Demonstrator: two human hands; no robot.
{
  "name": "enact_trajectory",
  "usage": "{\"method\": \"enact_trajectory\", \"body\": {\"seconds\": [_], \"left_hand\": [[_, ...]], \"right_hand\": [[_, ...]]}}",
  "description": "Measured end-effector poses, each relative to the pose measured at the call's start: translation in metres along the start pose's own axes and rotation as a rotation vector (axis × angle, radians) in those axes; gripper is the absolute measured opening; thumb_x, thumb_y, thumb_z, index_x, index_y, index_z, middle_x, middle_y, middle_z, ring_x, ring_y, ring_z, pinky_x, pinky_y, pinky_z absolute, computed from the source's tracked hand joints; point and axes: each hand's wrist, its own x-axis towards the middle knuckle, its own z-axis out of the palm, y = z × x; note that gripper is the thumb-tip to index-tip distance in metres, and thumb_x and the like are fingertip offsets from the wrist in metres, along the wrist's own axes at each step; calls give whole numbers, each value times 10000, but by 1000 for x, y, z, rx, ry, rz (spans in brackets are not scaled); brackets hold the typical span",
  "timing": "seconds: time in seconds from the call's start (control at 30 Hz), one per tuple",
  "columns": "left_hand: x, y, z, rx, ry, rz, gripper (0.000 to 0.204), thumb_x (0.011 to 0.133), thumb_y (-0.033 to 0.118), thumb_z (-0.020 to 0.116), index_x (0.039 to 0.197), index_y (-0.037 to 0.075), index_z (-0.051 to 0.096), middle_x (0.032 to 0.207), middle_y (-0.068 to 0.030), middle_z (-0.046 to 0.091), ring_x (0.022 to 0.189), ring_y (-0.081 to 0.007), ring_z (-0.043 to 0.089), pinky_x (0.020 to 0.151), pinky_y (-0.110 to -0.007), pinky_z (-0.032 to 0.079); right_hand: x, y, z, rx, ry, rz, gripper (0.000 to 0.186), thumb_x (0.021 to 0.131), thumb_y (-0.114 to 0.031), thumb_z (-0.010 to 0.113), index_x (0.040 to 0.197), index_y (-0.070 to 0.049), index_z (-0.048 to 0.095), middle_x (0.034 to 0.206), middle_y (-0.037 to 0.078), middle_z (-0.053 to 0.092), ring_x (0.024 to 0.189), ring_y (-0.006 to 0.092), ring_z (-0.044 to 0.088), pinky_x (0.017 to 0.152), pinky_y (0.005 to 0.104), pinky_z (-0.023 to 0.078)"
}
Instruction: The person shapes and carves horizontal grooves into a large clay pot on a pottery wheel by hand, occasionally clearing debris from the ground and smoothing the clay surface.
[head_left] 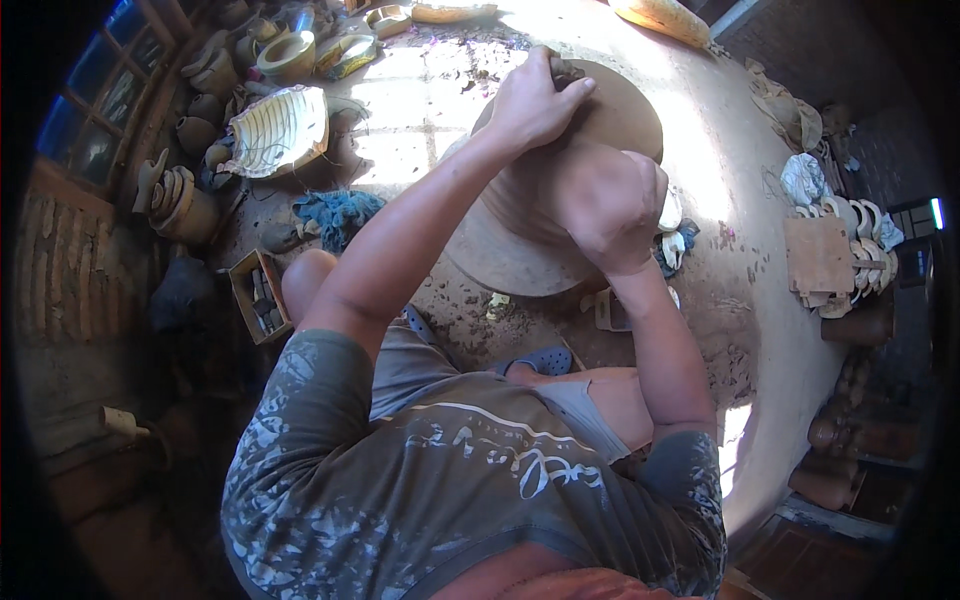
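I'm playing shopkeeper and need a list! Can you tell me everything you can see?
Round form: one, clay-brown, beneath the hands
Lump: one, dark brown, at the left hand
Bowl: one, pale, upper left
Ribbed piece: one, cream, left
Cloth: one, teal, left
Box: one, tan, left
Pots: several, brown, left and right
Crumpled bag: one, white, right
Board: one, brown, right
Other clutter: too jumbled to count
Clogs: two, blue, feet
Shirt: one, grey-green, torso
Left hand: one, bare, at the lump
Right hand: one, bare, over the form
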Motion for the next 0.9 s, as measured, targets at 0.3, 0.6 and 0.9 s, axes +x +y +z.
{"method": "enact_trajectory", "body": {"seconds": [0.3, 0.6, 0.9], "left_hand": [[41, -32, -1, -277, -273, 45, 438, 960, 137, 749, 1303, -52, 553, 1340, -167, 703, 1253, -229, 669, 1074, -352, 524], [59, -27, -10, -463, -447, 93, 365, 951, 98, 776, 1235, -41, 593, 1104, -84, 725, 1059, -160, 693, 949, -282, 552], [67, -39, -3, -352, -395, 175, 350, 953, 247, 796, 1151, -3, 652, 1118, -96, 745, 1116, -200, 693, 986, -354, 535]], "right_hand": [[8, 5, 10, 50, -3, -24, 90, 755, -117, 789, 821, -130, 728, 889, -20, 656, 898, 197, 625, 859, 391, 430], [1, 20, -8, 99, -44, -38, 137, 747, -111, 819, 872, -133, 765, 890, -29, 656, 871, 185, 620, 853, 375, 424], [-32, 80, -36, 227, -82, 3, 195, 758, -45, 842, 931, -96, 769, 906, 9, 673, 849, 225, 632, 805, 386, 453]]}}
